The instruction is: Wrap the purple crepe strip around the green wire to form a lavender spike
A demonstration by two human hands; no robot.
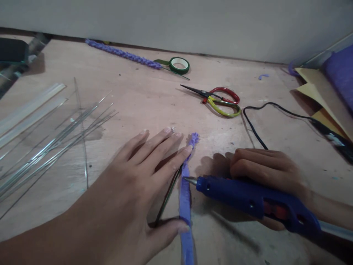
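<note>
My left hand (pixel 143 184) lies flat on the wooden table with fingers spread, pressing a purple fuzzy strip (pixel 185 206) and a thin dark wire (pixel 167 198) down; the forefinger touches the strip's frayed top end and the thumb touches it lower down. My right hand (pixel 264 169) grips a blue hot glue gun (pixel 256 198), held level. Its metal nozzle points left and touches the strip's right edge.
Scissors (pixel 220 100) with red and yellow handles lie behind the hands. A green tape roll (pixel 179 65) and a purple braided stem (pixel 124 54) sit near the wall. Thin metal wires (pixel 55 143) and clear glue sticks (pixel 30 108) lie left. A black cord (pixel 253 129) and yellow paper (pixel 320 95) are right.
</note>
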